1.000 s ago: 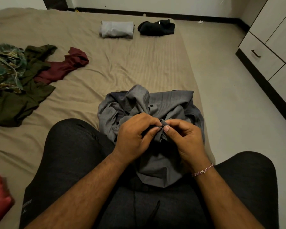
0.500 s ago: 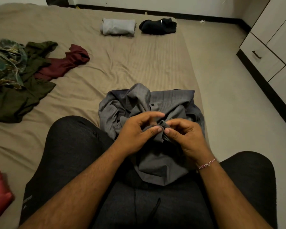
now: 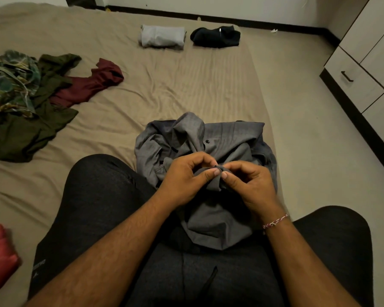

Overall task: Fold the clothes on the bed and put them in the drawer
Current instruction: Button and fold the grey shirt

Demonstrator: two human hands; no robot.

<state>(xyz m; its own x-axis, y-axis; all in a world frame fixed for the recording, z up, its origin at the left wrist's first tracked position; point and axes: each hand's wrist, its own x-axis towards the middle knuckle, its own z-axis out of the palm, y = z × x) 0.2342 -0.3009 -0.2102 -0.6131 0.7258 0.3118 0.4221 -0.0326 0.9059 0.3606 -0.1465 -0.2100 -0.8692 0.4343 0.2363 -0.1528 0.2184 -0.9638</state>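
Far left of the fingers: red cloth point(image 3: 0, 251) at the frame edge, then a heap of patterned garment point(image 3: 9, 80), olive garment point(image 3: 31, 129) and maroon garment point(image 3: 91, 85), all unfolded on the bed point(image 3: 186, 85). Well beyond the fingers, near the bed's far edge: a folded pale grey garment point(image 3: 162, 36) beside a folded black garment point(image 3: 215, 36).

Left hand point(image 3: 184, 178): fingers curled, thumb and forefinger pinching a small bunched bit of the grey shirt point(image 3: 220, 222). Right hand point(image 3: 248, 182): likewise curled, pinching the same bit from the other side, thumb tips nearly touching. Probably fastening or undoing a button; button itself hidden under the fingertips, so cannot say which. One dark button visible just beyond the fingers.

Risks, as a guess: slipping off the tiny pinch, since so little cloth sits between the tips; sliding of the crumpled bulk off the bed's right edge, just beside the right hand, if tugged that way; setting in creases if folded without spreading flat first.

Shirt: grey, finely striped, soft, heavily rumpled, mounded beyond the fingers, lower part draped below them between the knees.

Far right of the fingers: drawer point(image 3: 353, 85), closed, across the floor.
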